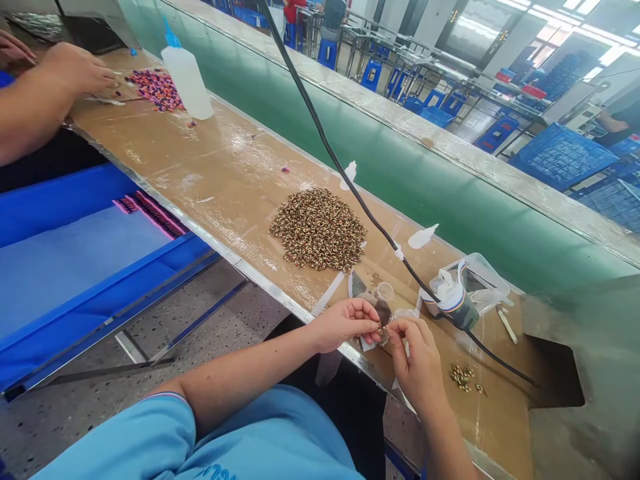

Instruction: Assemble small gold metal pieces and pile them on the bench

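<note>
Gold pieces (320, 230) lie on a long desk (215, 167) with a smooth, shiny brown covering. Most form a grainy, low dome flecked with red, left of a squarish, clear plastic tub (490, 273). The left hand (350, 325) pinches one piece (379, 329) over the desk, near its front edge; the right hand's (417, 347) thumb and finger close in beside it, though whether they grip it is unclear. A small cluster (461, 377) lies to their right. Each piece looks metallic, probably light, stiff and slippery, best taken by its edges between fingertips.
</note>
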`<state>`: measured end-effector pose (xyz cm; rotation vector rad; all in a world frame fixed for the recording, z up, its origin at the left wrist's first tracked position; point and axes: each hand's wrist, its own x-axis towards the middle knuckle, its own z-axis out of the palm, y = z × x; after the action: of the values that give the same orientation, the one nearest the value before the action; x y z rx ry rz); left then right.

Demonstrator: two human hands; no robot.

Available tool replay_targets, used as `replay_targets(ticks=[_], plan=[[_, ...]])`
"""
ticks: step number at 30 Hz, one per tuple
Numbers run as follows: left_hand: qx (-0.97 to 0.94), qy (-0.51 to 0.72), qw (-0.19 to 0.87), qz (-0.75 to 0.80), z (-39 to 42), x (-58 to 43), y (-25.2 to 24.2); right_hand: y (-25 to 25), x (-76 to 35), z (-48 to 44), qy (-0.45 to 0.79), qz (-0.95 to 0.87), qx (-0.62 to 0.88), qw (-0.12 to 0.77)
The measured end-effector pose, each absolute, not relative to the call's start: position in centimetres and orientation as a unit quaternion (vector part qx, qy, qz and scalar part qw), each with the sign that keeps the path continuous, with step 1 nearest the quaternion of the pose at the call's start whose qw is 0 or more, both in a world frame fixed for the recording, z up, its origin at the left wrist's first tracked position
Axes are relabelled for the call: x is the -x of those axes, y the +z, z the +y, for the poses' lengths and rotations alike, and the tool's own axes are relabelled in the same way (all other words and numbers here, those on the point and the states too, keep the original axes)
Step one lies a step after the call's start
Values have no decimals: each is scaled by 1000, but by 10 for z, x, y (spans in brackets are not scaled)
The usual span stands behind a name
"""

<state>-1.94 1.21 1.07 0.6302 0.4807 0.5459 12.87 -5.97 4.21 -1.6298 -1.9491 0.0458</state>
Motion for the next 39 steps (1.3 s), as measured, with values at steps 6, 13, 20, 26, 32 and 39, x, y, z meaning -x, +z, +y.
replay_targets(ticks=[6, 13, 20, 26, 32, 39], plan=[[-312, 259, 884, 235, 12, 20, 13, 42, -129, -58, -10, -747, 604, 276], [-316, 256, 881, 243, 12, 18, 11, 40, -128, -61, -58, -759, 601, 242], [-335, 255, 870, 257, 11, 18, 11, 41, -128, -62, -42, -772, 586, 243], [-352, 265, 860, 257, 9, 18, 9, 39, -129, -68, -31, -744, 611, 269], [-381, 294, 837, 260, 7, 17, 12, 27, -122, -78, 5, -681, 648, 342], [-436, 308, 807, 251, 4, 17, 10, 15, -113, -80, -6, -670, 651, 357]])
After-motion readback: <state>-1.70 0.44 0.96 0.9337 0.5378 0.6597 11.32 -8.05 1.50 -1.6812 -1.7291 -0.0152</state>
